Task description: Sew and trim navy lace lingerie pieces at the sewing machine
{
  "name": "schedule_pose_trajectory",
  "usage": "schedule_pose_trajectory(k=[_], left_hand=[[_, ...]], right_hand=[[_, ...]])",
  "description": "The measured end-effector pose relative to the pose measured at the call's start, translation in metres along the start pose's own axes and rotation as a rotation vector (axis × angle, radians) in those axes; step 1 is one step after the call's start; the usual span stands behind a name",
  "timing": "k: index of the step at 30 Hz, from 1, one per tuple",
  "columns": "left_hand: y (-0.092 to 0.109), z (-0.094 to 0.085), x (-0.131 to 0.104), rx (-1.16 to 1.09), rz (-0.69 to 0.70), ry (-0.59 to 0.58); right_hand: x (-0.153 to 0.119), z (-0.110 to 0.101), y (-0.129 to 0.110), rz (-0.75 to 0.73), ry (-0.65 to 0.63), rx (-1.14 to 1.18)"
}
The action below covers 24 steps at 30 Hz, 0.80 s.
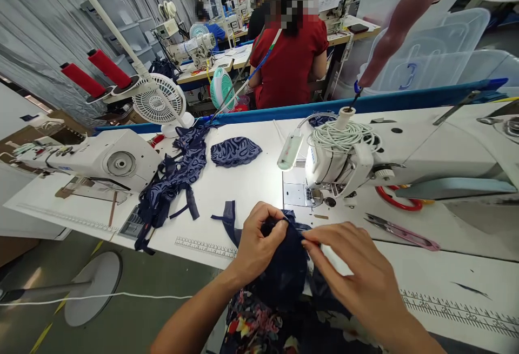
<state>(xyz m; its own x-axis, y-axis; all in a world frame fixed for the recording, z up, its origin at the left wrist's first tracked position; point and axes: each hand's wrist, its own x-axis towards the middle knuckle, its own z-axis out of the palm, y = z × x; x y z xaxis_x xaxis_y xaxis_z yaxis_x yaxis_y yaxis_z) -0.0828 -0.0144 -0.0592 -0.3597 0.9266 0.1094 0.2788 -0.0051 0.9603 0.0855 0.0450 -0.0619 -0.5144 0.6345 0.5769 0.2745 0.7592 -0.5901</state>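
A dark navy piece of fabric (286, 273) hangs between my hands at the table's front edge, just before the sewing machine (340, 159). My left hand (263, 238) pinches its upper edge between thumb and curled fingers. Thumb and forefinger of my right hand (348, 259) close on the same edge, a little to the right. A navy strap (229, 221) lies on the table left of my left hand. Right of my right hand rest pink-handled thread snips (403, 231). The machine's needle area stands beyond the fabric, apart from both hands.
Navy lace pieces (178, 173) are heaped at the left, with a single lace piece (235, 152) beside them. A second sewing machine (101, 159), a white fan (160, 102) and red thread cones (109, 70) stand left. Ahead sits a person in red (287, 62).
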Motion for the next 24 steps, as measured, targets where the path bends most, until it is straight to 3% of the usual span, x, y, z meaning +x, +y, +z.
schedule_pose_trajectory(k=[5,8,11,14,18,24], left_hand=[[0.003,-0.001,0.0,-0.017,0.026,-0.059],[0.005,-0.004,0.001,-0.133,-0.093,-0.101],[0.006,-0.006,0.001,-0.331,-0.27,-0.168],[0.005,-0.007,0.0,-0.41,-0.317,-0.205],[0.003,-0.01,-0.001,-0.319,-0.25,-0.213],[0.0,-0.013,-0.009,-0.118,-0.067,-0.228]], right_hand=[[0.0,0.01,-0.004,0.375,-0.268,0.204],[0.003,0.009,0.003,0.513,-0.392,0.351],[0.004,0.004,0.009,0.464,-0.323,0.302],[0.006,0.001,0.014,0.336,-0.26,0.237],[0.012,-0.003,0.017,0.333,-0.356,0.291],[0.02,-0.008,0.009,0.338,-0.357,0.205]])
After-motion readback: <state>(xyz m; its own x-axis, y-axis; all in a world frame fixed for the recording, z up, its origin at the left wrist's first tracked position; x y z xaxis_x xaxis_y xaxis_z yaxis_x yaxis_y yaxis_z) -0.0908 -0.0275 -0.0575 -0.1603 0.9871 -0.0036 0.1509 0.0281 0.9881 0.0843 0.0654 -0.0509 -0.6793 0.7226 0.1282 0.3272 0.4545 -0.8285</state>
